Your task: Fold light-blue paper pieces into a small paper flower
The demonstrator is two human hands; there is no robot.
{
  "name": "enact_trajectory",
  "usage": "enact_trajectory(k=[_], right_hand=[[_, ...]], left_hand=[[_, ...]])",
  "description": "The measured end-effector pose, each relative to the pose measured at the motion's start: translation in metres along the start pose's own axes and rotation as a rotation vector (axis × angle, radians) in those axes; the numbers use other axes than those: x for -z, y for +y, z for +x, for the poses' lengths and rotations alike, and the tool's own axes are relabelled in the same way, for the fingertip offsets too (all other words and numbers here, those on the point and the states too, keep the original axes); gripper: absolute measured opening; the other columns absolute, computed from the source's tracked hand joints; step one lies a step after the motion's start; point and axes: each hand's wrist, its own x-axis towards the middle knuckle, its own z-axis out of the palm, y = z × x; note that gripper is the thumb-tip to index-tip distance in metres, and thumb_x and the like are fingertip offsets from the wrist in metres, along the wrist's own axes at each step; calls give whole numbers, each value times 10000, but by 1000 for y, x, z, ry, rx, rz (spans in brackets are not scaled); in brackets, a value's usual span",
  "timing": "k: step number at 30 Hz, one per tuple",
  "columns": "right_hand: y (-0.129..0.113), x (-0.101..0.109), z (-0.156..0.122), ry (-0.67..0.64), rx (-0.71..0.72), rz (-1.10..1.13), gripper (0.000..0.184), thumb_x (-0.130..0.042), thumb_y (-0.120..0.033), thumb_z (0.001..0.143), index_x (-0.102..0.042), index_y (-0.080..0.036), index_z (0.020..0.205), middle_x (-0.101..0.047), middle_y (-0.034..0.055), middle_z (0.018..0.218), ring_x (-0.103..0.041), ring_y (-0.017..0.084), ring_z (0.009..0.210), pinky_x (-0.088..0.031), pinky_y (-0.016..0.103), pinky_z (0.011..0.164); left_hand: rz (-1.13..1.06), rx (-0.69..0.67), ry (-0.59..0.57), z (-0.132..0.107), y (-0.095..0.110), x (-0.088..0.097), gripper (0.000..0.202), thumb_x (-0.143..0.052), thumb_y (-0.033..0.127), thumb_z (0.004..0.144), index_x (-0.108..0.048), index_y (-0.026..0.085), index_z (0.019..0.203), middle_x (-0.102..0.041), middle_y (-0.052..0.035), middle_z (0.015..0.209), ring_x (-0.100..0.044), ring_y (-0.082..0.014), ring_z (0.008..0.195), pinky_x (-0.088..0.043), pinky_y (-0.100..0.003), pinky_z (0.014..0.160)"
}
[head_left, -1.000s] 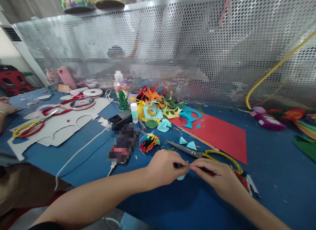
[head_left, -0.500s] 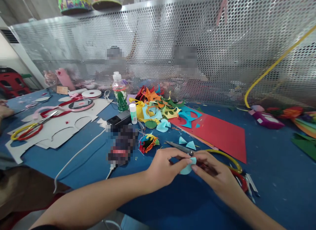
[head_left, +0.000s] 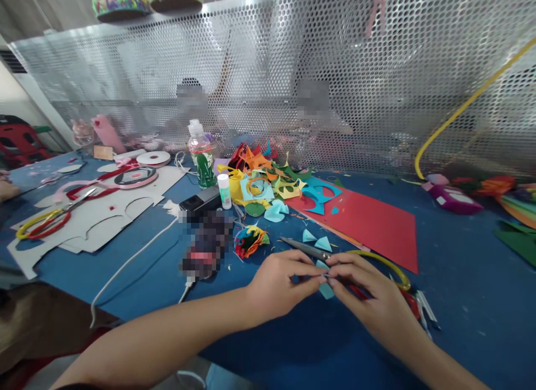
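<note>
My left hand [head_left: 281,283] and my right hand [head_left: 368,300] meet fingertip to fingertip over the blue table [head_left: 460,300]. Both pinch a small light-blue paper piece [head_left: 325,288], which pokes out above and below the fingers. Yellow-handled scissors [head_left: 335,255] lie just behind my hands, blades pointing left. Two light-blue paper cones [head_left: 317,240] rest beyond the blades. A small multicoloured paper flower [head_left: 250,239] sits to the left of them.
A red paper sheet [head_left: 372,222] lies behind the scissors, next to a heap of coloured scraps [head_left: 268,183], a glue stick [head_left: 226,191] and a bottle [head_left: 201,155]. White cut-outs, ribbon rolls and other scissors [head_left: 46,219] lie left. A perforated metal screen [head_left: 293,71] backs the table.
The light-blue piece was turned and reshaped between my fingers: broad and curved half a second ago, narrower and more upright now. Both hands shifted slightly, staying together.
</note>
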Motion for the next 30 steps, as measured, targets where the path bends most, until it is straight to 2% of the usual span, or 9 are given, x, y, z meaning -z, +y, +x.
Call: enact_trajectory(k=[6,11,18,30], right_hand=[[-1,3,1,-12,26,9,51,-568,-199,779,-597,-230,752,-594,34,891,-614,153,809,-519,216,634],[-4,5,-1,-48,16,19,42,-574,-215,796,-597,-241,773,-589,21,901,-607,144,808,-512,216,655],[-10,6,-2,-4,-20,73,39,-576,-210,802,-591,-246,810,-573,17,922,-598,135,828,-500,211,676],[-14,8,0,-41,20,97,83,-518,-198,845,-575,-220,790,-597,15,871,-593,130,812,-478,225,726]], left_hand=[[-120,-21,-16,4,-2,1,155,-620,242,777,-721,198,884,-642,-52,780,-576,-119,673,-441,-211,586],[-131,-8,11,4,4,2,139,-625,233,769,-728,187,850,-640,-52,747,-559,-103,622,-416,-186,516],[-146,94,61,4,9,3,160,-616,268,768,-732,170,820,-626,-50,734,-494,-69,526,-343,-165,416],[-170,156,32,5,9,3,111,-679,253,710,-727,157,740,-637,-44,708,-522,-71,528,-363,-156,421]])
